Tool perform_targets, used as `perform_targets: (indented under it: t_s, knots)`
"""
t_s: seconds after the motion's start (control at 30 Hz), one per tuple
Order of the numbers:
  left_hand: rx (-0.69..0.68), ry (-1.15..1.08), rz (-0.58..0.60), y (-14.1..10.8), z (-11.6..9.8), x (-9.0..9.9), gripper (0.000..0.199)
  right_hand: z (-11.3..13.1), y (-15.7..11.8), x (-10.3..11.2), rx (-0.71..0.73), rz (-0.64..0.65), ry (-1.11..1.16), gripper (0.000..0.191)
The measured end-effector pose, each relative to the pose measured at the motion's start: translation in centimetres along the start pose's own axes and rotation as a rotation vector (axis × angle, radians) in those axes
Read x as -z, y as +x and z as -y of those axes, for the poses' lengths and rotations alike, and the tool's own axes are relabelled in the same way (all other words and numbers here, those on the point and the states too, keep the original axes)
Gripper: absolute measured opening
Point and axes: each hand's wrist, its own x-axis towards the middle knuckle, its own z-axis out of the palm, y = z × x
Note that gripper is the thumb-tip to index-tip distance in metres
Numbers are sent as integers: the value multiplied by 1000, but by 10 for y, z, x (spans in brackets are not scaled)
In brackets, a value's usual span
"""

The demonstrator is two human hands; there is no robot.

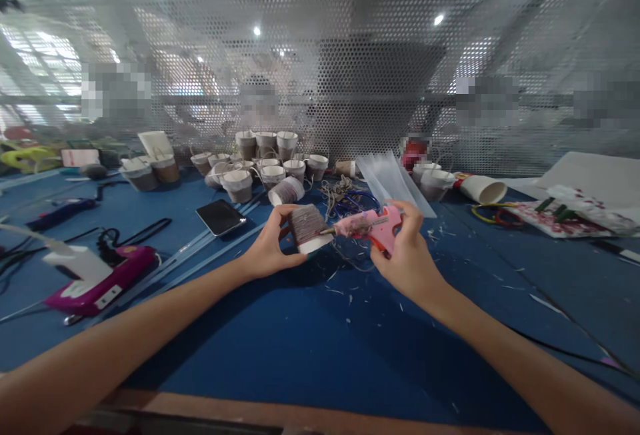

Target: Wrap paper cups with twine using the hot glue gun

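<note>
Faint print along the side of the pink glue gun (pixel 369 224), too small to read. Left hand (pixel 270 243) half open, thumb and fingers curved round a twine-wrapped cup (pixel 309 227), holding it tilted above the surface (pixel 320 348), white rim low. Right hand (pixel 407 252) closed round the glue gun's handle, nozzle pointing left at the wrapped side; touching or just short of it, can't tell. Surface is blue, strewn with pale scraps. Behind the hands: group of finished-looking cups with handles (pixel 237 185), some stacked; loose twine (pixel 336 192) and a blue coil (pixel 357 203) just beyond the gun; clear plastic sheets (pixel 393 182) right of those. Black phone (pixel 220 217) left of the wrapped cup. Farther left, magenta power strip (pixel 103 285) with white adapter (pixel 77 265) plugged in, blue-handled tool (pixel 63 212) behind. Right side: cream cup (pixel 483 189) on its side, plastic-wrapped red-and-white bits (pixel 565 218), white sheet (pixel 595 178). Perforated metal screen (pixel 320 75) across the back, bright lights showing in it, blurred patches along it.
</note>
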Motion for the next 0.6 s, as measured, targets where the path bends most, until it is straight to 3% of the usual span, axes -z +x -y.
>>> perform_targets:
  t_s: [0.6]
  knots:
    - [-27, -75, -37, -1, -3, -1, 64, -10, 4, 3, -52, 33, -54, 62]
